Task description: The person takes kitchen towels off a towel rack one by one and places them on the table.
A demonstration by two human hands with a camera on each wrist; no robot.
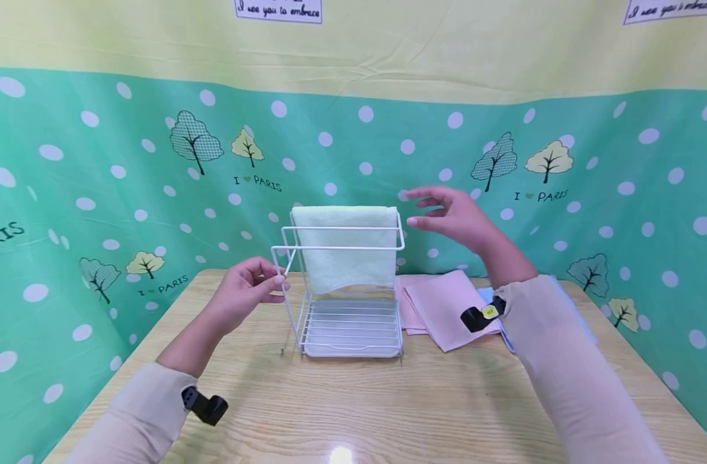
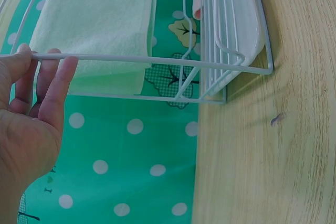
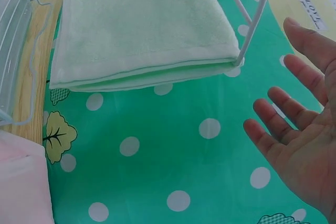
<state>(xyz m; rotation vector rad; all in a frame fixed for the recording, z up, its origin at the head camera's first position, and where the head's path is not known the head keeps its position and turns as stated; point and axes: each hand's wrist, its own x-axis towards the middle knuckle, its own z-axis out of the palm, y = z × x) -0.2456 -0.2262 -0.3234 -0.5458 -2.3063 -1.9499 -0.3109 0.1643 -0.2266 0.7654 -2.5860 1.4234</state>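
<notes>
A white wire rack stands on the table, with a pale green towel draped over its rear top bar. My left hand pinches the rack's left upright between thumb and fingers, as the left wrist view also shows at the white bar. To the right of the towel, my right hand is raised in the air, apart from rack and cloth. Its fingers are spread and hold nothing. The towel hangs folded, its layered edge facing the right wrist camera.
A white tray sits in the rack's base under the wires. Pink cloths lie on the table to the right of the rack, and a light blue cloth is partly hidden by the right arm. A green dotted curtain hangs behind the wooden table.
</notes>
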